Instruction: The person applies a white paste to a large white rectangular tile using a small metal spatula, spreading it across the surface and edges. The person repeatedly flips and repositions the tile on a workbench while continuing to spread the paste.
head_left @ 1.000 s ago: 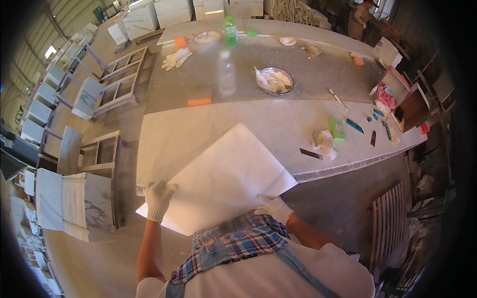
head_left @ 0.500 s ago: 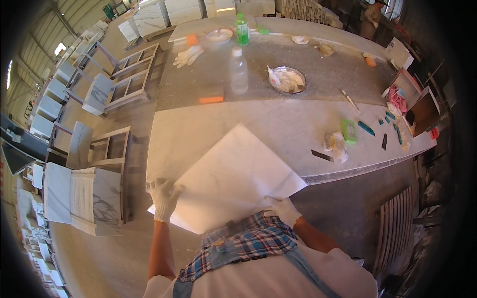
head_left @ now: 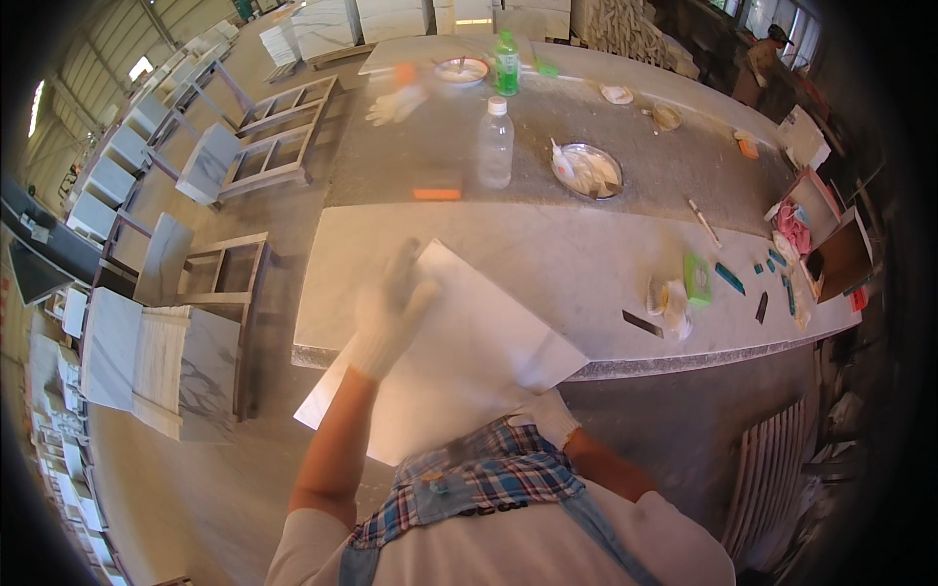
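A: "Saw what first, at the hands?"

B: "Saw the left hand (head_left: 393, 314), in a pale glove, over the left part of the white marble tile (head_left: 479, 337), open, with fingers stretched toward the far corner. Because of blur, could not tell if touching."

A: "And found the right hand (head_left: 548, 417) how?"

B: "Found it gloved also, closed on the near right edge of the tile."

A: "Noted the tile where, exactly?"

B: "Noted it turned cornerwise, partly over the workbench (head_left: 557, 244) and partly beyond the front edge, near the plaid cloth (head_left: 508, 477) at the waist. Could not tell if lying on the bench."

A: "And farther out, noticed what?"

B: "To the right, noticed a dark flat strip (head_left: 642, 323) and a green box (head_left: 697, 279). Farther back, saw an orange block (head_left: 437, 194), a clear plastic bottle (head_left: 496, 146) and a metal bowl (head_left: 621, 176) with pale paste. Left of the bench, saw a stack of marble slabs (head_left: 161, 361); at far right, a person (head_left: 756, 73)."
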### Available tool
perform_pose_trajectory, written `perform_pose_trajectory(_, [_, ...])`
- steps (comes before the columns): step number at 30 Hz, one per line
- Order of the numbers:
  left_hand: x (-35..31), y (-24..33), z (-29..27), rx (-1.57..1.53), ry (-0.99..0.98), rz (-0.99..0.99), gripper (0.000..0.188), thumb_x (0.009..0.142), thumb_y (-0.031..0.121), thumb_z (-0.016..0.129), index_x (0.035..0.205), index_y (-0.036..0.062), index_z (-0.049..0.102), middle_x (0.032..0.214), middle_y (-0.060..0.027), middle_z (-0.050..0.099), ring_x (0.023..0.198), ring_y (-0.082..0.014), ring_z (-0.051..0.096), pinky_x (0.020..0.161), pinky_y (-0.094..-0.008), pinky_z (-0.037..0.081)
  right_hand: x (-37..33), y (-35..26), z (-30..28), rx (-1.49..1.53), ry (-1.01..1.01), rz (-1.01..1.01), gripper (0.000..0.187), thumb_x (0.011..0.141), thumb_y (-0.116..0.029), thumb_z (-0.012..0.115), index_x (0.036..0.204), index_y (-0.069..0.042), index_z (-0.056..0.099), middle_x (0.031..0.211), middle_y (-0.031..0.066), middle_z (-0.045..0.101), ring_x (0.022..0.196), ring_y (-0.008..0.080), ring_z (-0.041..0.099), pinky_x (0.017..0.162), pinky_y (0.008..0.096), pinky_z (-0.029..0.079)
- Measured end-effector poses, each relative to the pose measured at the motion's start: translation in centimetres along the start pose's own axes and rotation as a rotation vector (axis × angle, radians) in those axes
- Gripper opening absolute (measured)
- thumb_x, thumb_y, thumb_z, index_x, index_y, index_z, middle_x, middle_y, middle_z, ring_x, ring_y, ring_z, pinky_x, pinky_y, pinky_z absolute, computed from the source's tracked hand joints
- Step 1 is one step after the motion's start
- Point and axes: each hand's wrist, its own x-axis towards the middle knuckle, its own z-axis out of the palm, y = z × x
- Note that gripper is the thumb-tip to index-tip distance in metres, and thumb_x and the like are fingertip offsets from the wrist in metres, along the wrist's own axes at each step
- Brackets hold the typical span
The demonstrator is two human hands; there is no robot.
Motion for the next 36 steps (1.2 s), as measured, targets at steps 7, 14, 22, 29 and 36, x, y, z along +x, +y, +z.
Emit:
perform_pose_trajectory(7, [2.4, 0.1, 2.4, -0.176, -0.009, -0.193, 0.027, 0.100, 0.028, 0.060, 0.099, 0.0016, 0.066, 0.068, 0.0010, 0.053, 0.067, -0.0087, 0.051, 0.061, -0.0292, 0.045, 0.4, 0.9, -1.0, -0.276, -0.136, -0.190, 0.042, 0.096, -0.019, 0.070, 0.131, 0.002, 0.062, 0.119, 0.0108, 0.069, 0.100, 0.0212, 0.069, 0.083, 0.0342, 0.061])
perform_pose_trajectory(14, [2.1, -0.1, 1.8, -0.243, 0.026, -0.158, 0.030, 0.098, 0.030, 0.063, 0.092, 0.0012, 0.068, 0.070, -0.0019, 0.062, 0.068, -0.0116, 0.056, 0.064, -0.0330, 0.048, 0.1, -8.6, -6.5, -0.858, -0.623, 0.426, 0.028, 0.100, -0.028, 0.058, 0.114, -0.006, 0.070, 0.107, 0.0034, 0.071, 0.090, 0.0149, 0.067, 0.069, 0.0279, 0.053])
perform_pose_trajectory(22, [2.1, -1.0, 3.0, 0.151, 0.114, 0.012, 0.030, 0.098, 0.036, 0.060, 0.092, 0.0077, 0.066, 0.065, -0.0184, 0.056, 0.053, -0.0324, 0.059, 0.053, -0.0428, 0.046, 6.3, -23.5, -13.0, -0.432, 0.275, -0.462, 0.021, 0.102, -0.024, 0.056, 0.111, -0.007, 0.064, 0.093, 0.0025, 0.063, 0.081, 0.0119, 0.062, 0.068, 0.0303, 0.051])
perform_pose_trajectory(29, [1.5, -0.2, 2.8, 0.170, 0.082, -0.052, 0.031, 0.096, 0.039, 0.063, 0.093, 0.0087, 0.066, 0.064, -0.0168, 0.058, 0.054, -0.0349, 0.059, 0.052, -0.0418, 0.046, 14.8, -26.2, -15.8, -0.871, 0.979, -0.908, 0.023, 0.093, -0.026, 0.060, 0.100, -0.008, 0.074, 0.084, 0.0114, 0.073, 0.078, 0.0300, 0.070, 0.073, 0.0409, 0.054])
perform_pose_trajectory(36, [1.6, 0.7, 3.0, 0.190, 0.097, -0.092, 0.029, 0.094, 0.035, 0.066, 0.088, 0.0067, 0.065, 0.061, -0.0147, 0.055, 0.053, -0.0326, 0.057, 0.052, -0.0392, 0.045, 13.9, -27.8, -14.1, -0.826, 0.978, -0.792, 0.038, 0.095, -0.040, 0.055, 0.112, -0.011, 0.073, 0.107, 0.0237, 0.071, 0.101, 0.0426, 0.067, 0.088, 0.0482, 0.053])
